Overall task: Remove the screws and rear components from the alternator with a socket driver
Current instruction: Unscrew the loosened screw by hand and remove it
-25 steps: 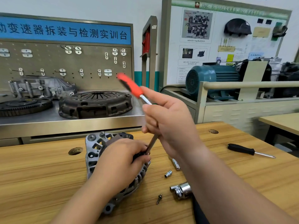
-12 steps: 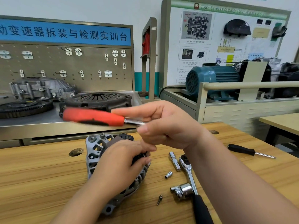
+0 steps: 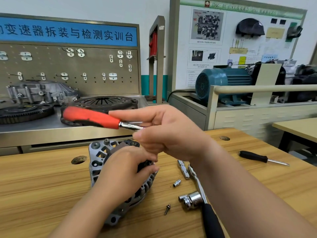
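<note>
The right grip (image 3: 171,134) pinches the metal shaft of the red-handled socket driver (image 3: 92,117), whose handle points out to its left, roughly level. Just below it, the left grip (image 3: 123,170) curls over the alternator (image 3: 97,157) lying on the desk (image 3: 42,186). A loose screw (image 3: 167,209) lies to that grip's right.

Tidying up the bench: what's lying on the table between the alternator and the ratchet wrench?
Head view shows a small socket, a short extension bar, a loose screw and a large socket there.
</note>
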A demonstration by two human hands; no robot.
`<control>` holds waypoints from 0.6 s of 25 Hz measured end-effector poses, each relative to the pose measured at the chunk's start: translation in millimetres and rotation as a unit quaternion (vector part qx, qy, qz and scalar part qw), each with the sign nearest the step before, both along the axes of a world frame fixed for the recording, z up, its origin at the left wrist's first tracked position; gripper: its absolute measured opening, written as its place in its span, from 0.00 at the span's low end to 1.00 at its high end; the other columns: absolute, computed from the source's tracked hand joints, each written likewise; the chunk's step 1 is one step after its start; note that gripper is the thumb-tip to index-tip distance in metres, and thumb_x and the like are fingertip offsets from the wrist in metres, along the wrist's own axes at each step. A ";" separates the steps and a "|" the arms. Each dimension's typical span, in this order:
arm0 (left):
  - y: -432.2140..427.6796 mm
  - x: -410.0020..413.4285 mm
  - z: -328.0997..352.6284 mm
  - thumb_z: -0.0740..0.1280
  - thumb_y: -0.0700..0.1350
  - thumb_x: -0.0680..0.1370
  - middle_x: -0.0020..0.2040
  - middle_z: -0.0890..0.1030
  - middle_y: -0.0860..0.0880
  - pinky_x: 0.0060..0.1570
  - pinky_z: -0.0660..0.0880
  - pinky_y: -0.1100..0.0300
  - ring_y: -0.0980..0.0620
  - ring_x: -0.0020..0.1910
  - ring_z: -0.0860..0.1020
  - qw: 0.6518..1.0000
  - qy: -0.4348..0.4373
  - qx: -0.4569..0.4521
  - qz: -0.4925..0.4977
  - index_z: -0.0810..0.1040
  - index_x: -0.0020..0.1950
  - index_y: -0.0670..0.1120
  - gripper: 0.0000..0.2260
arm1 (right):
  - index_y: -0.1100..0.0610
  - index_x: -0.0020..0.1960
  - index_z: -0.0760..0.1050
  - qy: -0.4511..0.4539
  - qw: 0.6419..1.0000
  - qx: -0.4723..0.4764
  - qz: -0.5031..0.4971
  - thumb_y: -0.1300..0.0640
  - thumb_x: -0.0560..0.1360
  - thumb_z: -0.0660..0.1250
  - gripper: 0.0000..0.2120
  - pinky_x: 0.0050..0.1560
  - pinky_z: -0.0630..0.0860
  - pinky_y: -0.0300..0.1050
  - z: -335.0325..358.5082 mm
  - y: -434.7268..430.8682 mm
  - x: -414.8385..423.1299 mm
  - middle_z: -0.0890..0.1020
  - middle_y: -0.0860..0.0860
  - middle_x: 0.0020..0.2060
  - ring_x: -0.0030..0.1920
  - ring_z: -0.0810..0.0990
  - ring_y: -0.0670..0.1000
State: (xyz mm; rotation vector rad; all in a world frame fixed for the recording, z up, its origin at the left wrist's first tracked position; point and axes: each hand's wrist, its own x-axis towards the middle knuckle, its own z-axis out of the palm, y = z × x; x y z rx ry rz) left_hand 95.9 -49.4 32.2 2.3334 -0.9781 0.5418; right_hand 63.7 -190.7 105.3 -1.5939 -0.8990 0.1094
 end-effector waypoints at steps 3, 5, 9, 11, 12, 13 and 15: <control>0.9 -1.5 1.5 0.70 0.52 0.72 0.40 0.75 0.76 0.47 0.66 0.76 0.72 0.48 0.72 1.000 -0.005 -0.004 -0.018 0.81 0.47 0.61 0.06 | 0.64 0.71 0.62 0.020 0.997 -0.022 0.071 0.72 0.72 0.57 0.27 0.26 0.58 0.47 5.3 -10.4 1.8 0.64 0.48 0.21 0.23 0.58 0.43; 0.3 0.0 0.8 0.68 0.53 0.73 0.42 0.80 0.63 0.45 0.71 0.66 0.64 0.47 0.75 1.000 -0.021 0.009 -0.003 0.82 0.44 0.52 0.06 | 0.64 0.70 0.68 0.038 0.998 0.050 0.019 0.70 0.73 0.58 0.25 0.25 0.64 0.42 1.4 -7.4 1.9 0.63 0.46 0.22 0.24 0.58 0.45; -2.8 -0.2 1.4 0.67 0.52 0.73 0.38 0.79 0.61 0.41 0.68 0.65 0.60 0.42 0.74 1.000 -0.024 0.018 0.000 0.78 0.37 0.50 0.08 | 0.47 0.61 0.77 -0.044 0.934 0.212 -0.285 0.68 0.76 0.58 0.22 0.27 0.70 0.44 -20.4 13.8 -3.8 0.63 0.48 0.24 0.25 0.62 0.47; -4.0 -1.8 2.0 0.66 0.52 0.74 0.44 0.79 0.64 0.45 0.66 0.68 0.62 0.47 0.74 0.999 -0.027 0.017 -0.008 0.82 0.45 0.52 0.08 | 0.39 0.56 0.76 -0.074 0.905 0.241 -0.342 0.66 0.77 0.58 0.22 0.27 0.71 0.45 -26.2 18.3 -8.0 0.62 0.48 0.25 0.26 0.61 0.50; -3.6 -1.8 1.6 0.66 0.53 0.74 0.43 0.78 0.64 0.44 0.64 0.70 0.62 0.46 0.73 0.999 -0.029 0.021 -0.006 0.82 0.47 0.53 0.08 | 0.39 0.57 0.75 -0.081 0.907 0.234 -0.340 0.65 0.76 0.59 0.22 0.27 0.72 0.45 -26.5 18.4 -8.7 0.63 0.47 0.24 0.25 0.62 0.49; -2.8 -1.4 0.9 0.66 0.54 0.73 0.41 0.77 0.63 0.41 0.63 0.72 0.63 0.44 0.71 0.999 -0.030 0.022 0.002 0.82 0.45 0.53 0.08 | 0.41 0.59 0.76 -0.080 0.922 0.210 -0.314 0.63 0.74 0.60 0.22 0.27 0.72 0.46 -24.8 17.2 -8.4 0.64 0.45 0.23 0.24 0.63 0.46; -1.1 -2.1 0.5 0.68 0.53 0.73 0.36 0.76 0.61 0.38 0.63 0.73 0.63 0.42 0.71 0.999 -0.028 0.015 0.003 0.78 0.39 0.53 0.06 | 0.49 0.65 0.75 -0.051 0.972 0.134 -0.185 0.65 0.72 0.60 0.24 0.26 0.71 0.43 -16.4 9.9 -6.6 0.66 0.42 0.22 0.22 0.63 0.44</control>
